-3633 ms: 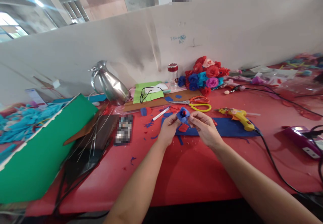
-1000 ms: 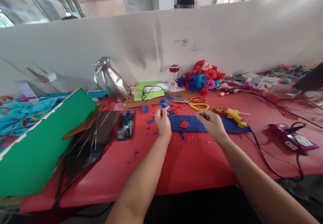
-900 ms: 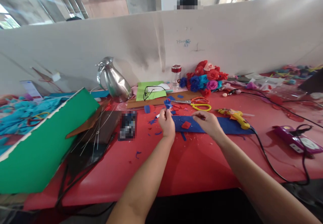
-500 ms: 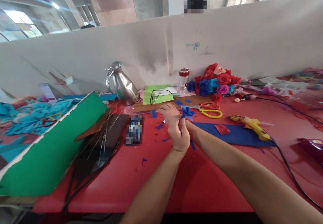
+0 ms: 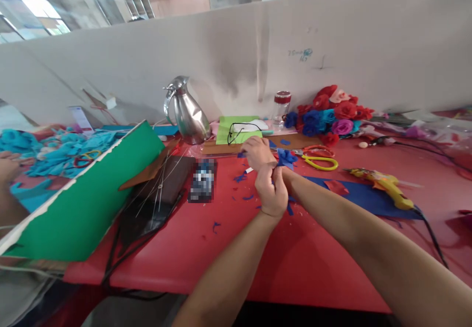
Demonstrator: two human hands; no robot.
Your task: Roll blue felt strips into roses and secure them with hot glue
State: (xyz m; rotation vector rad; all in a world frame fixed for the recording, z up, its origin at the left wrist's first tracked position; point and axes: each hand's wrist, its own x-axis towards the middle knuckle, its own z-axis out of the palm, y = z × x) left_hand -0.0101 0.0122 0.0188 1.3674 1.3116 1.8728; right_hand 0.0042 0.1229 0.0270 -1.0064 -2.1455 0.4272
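A blue paper flower [image 5: 287, 158] is pinched between the thumb and fingers of my left hand [image 5: 271, 189], above the red table. My right hand [image 5: 258, 152] reaches across just beyond it, its wrist behind the left fingertips. The right fingers are bent down over a small blue paper piece [image 5: 241, 155], which they mostly cover. Blue paper scraps [image 5: 240, 177] and a small white stick [image 5: 249, 170] lie beneath the hands. Scissors with yellow and orange handles [image 5: 320, 163] rest just right of the flower.
A yellow glue gun [image 5: 391, 187] lies on a blue sheet [image 5: 368, 201]. Behind stand a steel jug [image 5: 190, 120], a glass jar [image 5: 281, 108] and a pile of paper flowers [image 5: 332, 113]. Glasses [image 5: 230, 135], a phone [image 5: 202, 180] and a green board [image 5: 88, 204] are leftward. Another person's hand [image 5: 7, 167] shows far left.
The view has shifted, so the table things sit farther right and higher. My right fingers have bent down over the blue paper piece. Another person's hand has appeared at the left edge.
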